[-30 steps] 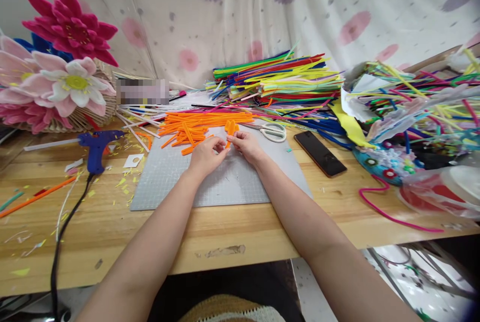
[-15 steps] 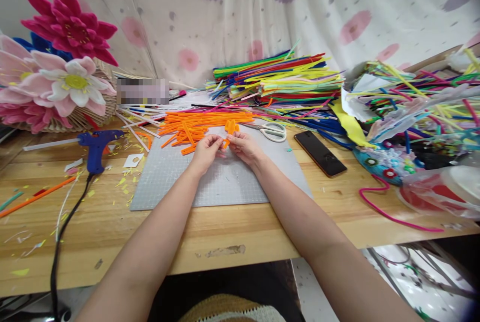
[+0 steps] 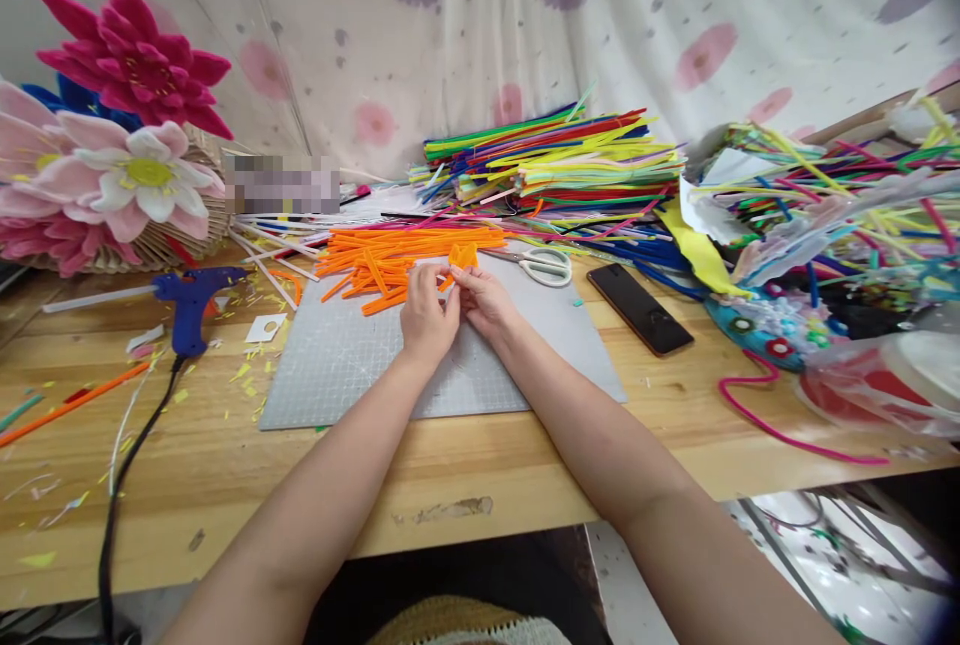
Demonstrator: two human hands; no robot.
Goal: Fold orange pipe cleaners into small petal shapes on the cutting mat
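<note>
Above the grey cutting mat (image 3: pixel 330 375), both hands meet at a small cluster of bent orange pipe cleaners (image 3: pixel 463 256). My right hand (image 3: pixel 486 303) pinches the cluster from below, thumb and fingers together. Curled round its lower left side is my left hand (image 3: pixel 430 315), with its fingertips pressed close to the right thumb; they partly hide the lower end. Just behind the hands lies a pile of cut orange pipe cleaners (image 3: pixel 375 253), some short and some long. Scissors (image 3: pixel 546 267) with pale handles rest to the right of the pile.
A blue glue gun (image 3: pixel 191 310) with its cord lies at left, among yellow scraps. Felt-like flowers (image 3: pixel 146 170) stand behind it. Bundles of coloured pipe cleaners (image 3: pixel 555 160) are stacked at the back. A phone (image 3: pixel 639 309) and a plastic-wrapped tub (image 3: pixel 885 385) are at right.
My left hand has turned and moved right, its fingers now curling in against the right hand. The orange cluster stays in almost the same place.
</note>
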